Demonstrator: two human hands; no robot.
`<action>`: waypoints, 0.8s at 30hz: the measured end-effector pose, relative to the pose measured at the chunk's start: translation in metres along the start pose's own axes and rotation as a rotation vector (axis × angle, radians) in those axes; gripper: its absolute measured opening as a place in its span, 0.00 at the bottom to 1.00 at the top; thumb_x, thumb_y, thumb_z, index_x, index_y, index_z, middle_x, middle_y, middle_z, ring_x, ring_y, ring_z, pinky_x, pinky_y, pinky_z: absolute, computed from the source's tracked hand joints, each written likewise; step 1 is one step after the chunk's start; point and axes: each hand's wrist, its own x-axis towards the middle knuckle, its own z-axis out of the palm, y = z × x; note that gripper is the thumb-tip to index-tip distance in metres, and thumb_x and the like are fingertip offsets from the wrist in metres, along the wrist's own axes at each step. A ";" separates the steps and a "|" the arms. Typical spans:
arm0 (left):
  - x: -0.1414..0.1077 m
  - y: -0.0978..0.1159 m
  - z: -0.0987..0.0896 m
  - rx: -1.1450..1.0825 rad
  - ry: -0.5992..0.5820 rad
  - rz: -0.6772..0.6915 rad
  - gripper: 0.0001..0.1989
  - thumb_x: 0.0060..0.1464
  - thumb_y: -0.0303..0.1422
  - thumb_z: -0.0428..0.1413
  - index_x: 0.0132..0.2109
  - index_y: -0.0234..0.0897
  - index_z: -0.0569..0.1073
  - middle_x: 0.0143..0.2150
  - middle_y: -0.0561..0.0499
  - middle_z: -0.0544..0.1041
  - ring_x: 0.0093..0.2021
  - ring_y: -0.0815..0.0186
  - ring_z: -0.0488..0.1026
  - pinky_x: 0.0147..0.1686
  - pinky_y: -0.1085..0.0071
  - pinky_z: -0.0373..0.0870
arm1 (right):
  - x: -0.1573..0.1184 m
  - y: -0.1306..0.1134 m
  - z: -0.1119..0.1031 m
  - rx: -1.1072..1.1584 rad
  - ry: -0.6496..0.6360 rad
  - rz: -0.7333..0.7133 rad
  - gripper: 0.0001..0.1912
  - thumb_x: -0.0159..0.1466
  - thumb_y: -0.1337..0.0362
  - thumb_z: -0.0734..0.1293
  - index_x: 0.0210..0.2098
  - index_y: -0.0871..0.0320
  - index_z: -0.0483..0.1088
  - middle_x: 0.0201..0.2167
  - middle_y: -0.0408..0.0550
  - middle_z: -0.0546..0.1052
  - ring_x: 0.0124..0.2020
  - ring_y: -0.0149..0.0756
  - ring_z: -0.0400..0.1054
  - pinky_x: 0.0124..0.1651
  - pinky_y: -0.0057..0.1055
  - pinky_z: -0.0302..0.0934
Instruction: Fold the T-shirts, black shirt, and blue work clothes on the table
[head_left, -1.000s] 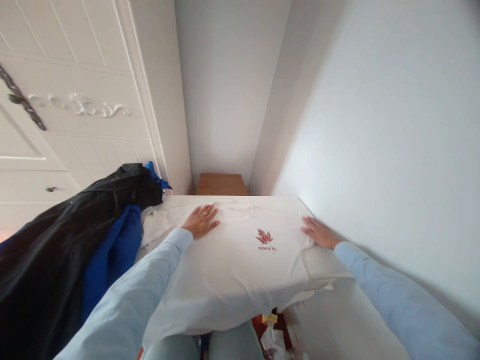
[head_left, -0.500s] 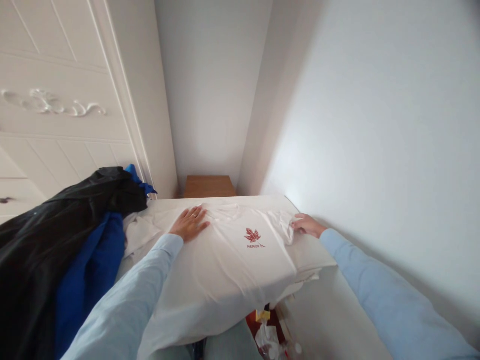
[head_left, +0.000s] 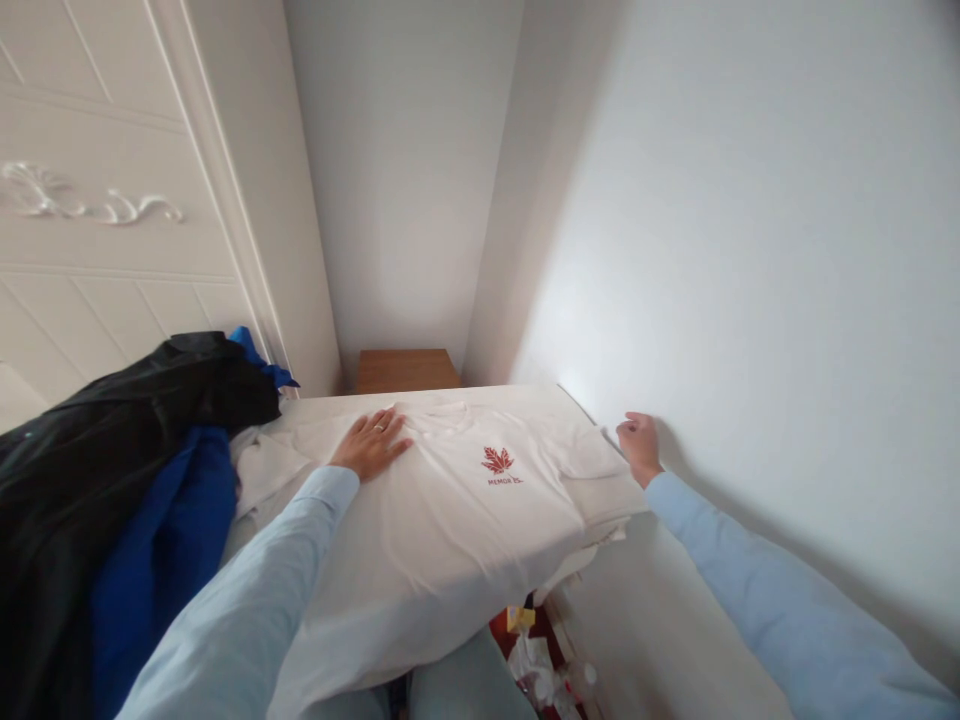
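Note:
A white T-shirt [head_left: 450,520] with a red maple leaf print lies spread over a white surface, its lower part hanging over the front edge toward me. My left hand [head_left: 373,443] rests flat on the shirt beside the neckline, fingers stretched out and a ring on one finger. At the right edge of the surface, close to the wall, my right hand [head_left: 639,445] has its fingers curled closed at the hem of the outstretched sleeve [head_left: 589,450]. The exact pinch point is hard to see.
Black clothing [head_left: 150,400] and blue cloth [head_left: 169,510] are heaped on the left against a white cabinet [head_left: 217,200]. A brown wooden box-like piece [head_left: 407,370] stands behind. A wall [head_left: 712,250] borders the right. Below are a yellow item [head_left: 520,618] and crumpled plastic [head_left: 534,668].
My right hand has moved outward to the right, and the bunched sleeve is now drawn out straighter. My left hand stays flat on the shirt. The view has shifted slightly right.

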 end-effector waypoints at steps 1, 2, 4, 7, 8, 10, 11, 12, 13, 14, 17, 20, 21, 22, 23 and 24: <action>0.000 0.000 0.000 -0.001 0.002 0.002 0.30 0.68 0.46 0.45 0.71 0.41 0.60 0.75 0.42 0.55 0.75 0.55 0.50 0.70 0.53 0.45 | -0.007 -0.001 0.003 -0.023 -0.002 -0.005 0.29 0.58 0.62 0.59 0.58 0.61 0.66 0.42 0.57 0.78 0.45 0.50 0.73 0.53 0.48 0.68; 0.000 0.000 0.000 -0.003 0.006 0.003 0.30 0.68 0.46 0.45 0.71 0.42 0.61 0.75 0.42 0.55 0.75 0.55 0.50 0.70 0.53 0.45 | -0.014 -0.003 0.007 -0.027 -0.019 -0.015 0.28 0.57 0.62 0.60 0.57 0.60 0.67 0.45 0.58 0.78 0.47 0.50 0.73 0.54 0.47 0.67; 0.000 0.000 0.000 -0.004 0.010 -0.001 0.30 0.67 0.46 0.45 0.71 0.42 0.61 0.75 0.43 0.55 0.75 0.55 0.50 0.70 0.54 0.45 | -0.027 -0.011 0.014 -0.072 -0.115 -0.125 0.26 0.57 0.64 0.63 0.55 0.58 0.70 0.51 0.57 0.77 0.53 0.49 0.71 0.59 0.45 0.64; -0.001 0.001 -0.001 0.008 0.001 -0.012 0.30 0.68 0.47 0.44 0.72 0.42 0.60 0.75 0.43 0.54 0.75 0.55 0.49 0.71 0.54 0.44 | -0.036 -0.025 0.021 -0.413 -0.289 -0.339 0.17 0.61 0.67 0.64 0.49 0.57 0.74 0.53 0.59 0.77 0.60 0.51 0.67 0.64 0.47 0.56; -0.001 0.002 -0.001 0.015 -0.008 -0.015 0.30 0.68 0.48 0.44 0.72 0.42 0.60 0.75 0.43 0.54 0.75 0.55 0.49 0.71 0.55 0.44 | -0.036 -0.029 0.022 -0.545 -0.315 -0.361 0.15 0.63 0.68 0.63 0.47 0.58 0.76 0.50 0.62 0.78 0.59 0.54 0.68 0.63 0.51 0.56; -0.001 0.002 -0.002 0.028 -0.029 -0.017 0.31 0.68 0.49 0.42 0.72 0.42 0.58 0.76 0.43 0.53 0.75 0.55 0.48 0.71 0.54 0.43 | -0.033 -0.037 0.023 -0.697 -0.306 -0.320 0.14 0.63 0.71 0.61 0.43 0.60 0.77 0.42 0.67 0.80 0.52 0.58 0.73 0.57 0.56 0.59; -0.002 0.002 -0.002 0.035 -0.041 -0.015 0.32 0.68 0.50 0.42 0.73 0.41 0.58 0.76 0.43 0.52 0.75 0.54 0.48 0.71 0.54 0.43 | -0.030 -0.043 0.025 -0.709 -0.291 -0.301 0.15 0.63 0.72 0.60 0.43 0.61 0.77 0.40 0.68 0.80 0.49 0.59 0.74 0.54 0.57 0.60; -0.002 0.002 -0.002 0.041 -0.049 -0.013 0.33 0.69 0.50 0.41 0.73 0.40 0.57 0.76 0.42 0.52 0.75 0.54 0.47 0.71 0.53 0.43 | -0.028 -0.050 0.028 -0.701 -0.280 -0.302 0.16 0.63 0.73 0.60 0.44 0.60 0.77 0.40 0.68 0.80 0.48 0.59 0.74 0.53 0.56 0.61; -0.002 0.002 -0.002 0.047 -0.053 -0.011 0.33 0.69 0.50 0.40 0.73 0.39 0.56 0.76 0.42 0.51 0.75 0.53 0.47 0.71 0.53 0.43 | -0.027 -0.060 0.032 -0.690 -0.275 -0.329 0.17 0.64 0.73 0.59 0.46 0.59 0.76 0.42 0.67 0.81 0.49 0.57 0.74 0.53 0.54 0.61; -0.002 0.002 -0.002 0.053 -0.054 -0.009 0.34 0.69 0.51 0.40 0.73 0.38 0.56 0.76 0.41 0.51 0.75 0.53 0.47 0.71 0.53 0.43 | -0.028 -0.071 0.040 -0.663 -0.282 -0.381 0.18 0.65 0.73 0.59 0.48 0.58 0.76 0.45 0.66 0.81 0.50 0.55 0.74 0.55 0.51 0.61; -0.002 0.002 -0.002 0.065 -0.043 -0.003 0.35 0.69 0.52 0.39 0.73 0.37 0.56 0.76 0.41 0.50 0.75 0.53 0.47 0.71 0.52 0.43 | -0.041 -0.116 0.073 -0.502 -0.386 -0.655 0.20 0.69 0.68 0.58 0.57 0.58 0.73 0.58 0.60 0.76 0.60 0.47 0.69 0.63 0.43 0.57; -0.003 0.002 -0.002 0.077 -0.056 -0.005 0.35 0.68 0.53 0.38 0.74 0.38 0.55 0.77 0.42 0.49 0.76 0.54 0.46 0.71 0.53 0.42 | -0.052 -0.155 0.116 -0.387 -0.520 -0.840 0.26 0.71 0.56 0.59 0.64 0.59 0.66 0.69 0.60 0.64 0.70 0.49 0.56 0.71 0.46 0.49; -0.003 0.002 -0.001 0.079 -0.064 -0.006 0.36 0.68 0.53 0.37 0.74 0.38 0.55 0.77 0.42 0.49 0.76 0.54 0.46 0.71 0.53 0.42 | -0.051 -0.162 0.129 -0.379 -0.548 -0.840 0.28 0.72 0.53 0.59 0.66 0.59 0.64 0.71 0.60 0.61 0.71 0.51 0.53 0.71 0.49 0.47; -0.003 0.001 -0.001 0.079 -0.067 -0.006 0.36 0.68 0.54 0.37 0.74 0.38 0.55 0.77 0.42 0.49 0.76 0.54 0.46 0.71 0.53 0.42 | -0.047 -0.165 0.140 -0.378 -0.573 -0.824 0.30 0.72 0.51 0.58 0.68 0.60 0.62 0.71 0.61 0.60 0.72 0.52 0.51 0.71 0.51 0.46; -0.003 0.000 0.000 0.079 -0.064 -0.002 0.36 0.68 0.54 0.37 0.74 0.38 0.55 0.76 0.42 0.50 0.76 0.54 0.46 0.71 0.53 0.43 | -0.041 -0.165 0.149 -0.377 -0.596 -0.805 0.32 0.73 0.49 0.56 0.69 0.61 0.60 0.72 0.62 0.58 0.73 0.52 0.50 0.71 0.52 0.46; -0.003 -0.001 0.001 0.078 -0.056 0.008 0.36 0.68 0.54 0.36 0.73 0.38 0.56 0.76 0.41 0.50 0.76 0.53 0.47 0.71 0.52 0.43 | -0.032 -0.161 0.157 -0.374 -0.612 -0.793 0.33 0.73 0.48 0.54 0.70 0.61 0.58 0.72 0.62 0.57 0.73 0.51 0.49 0.71 0.51 0.46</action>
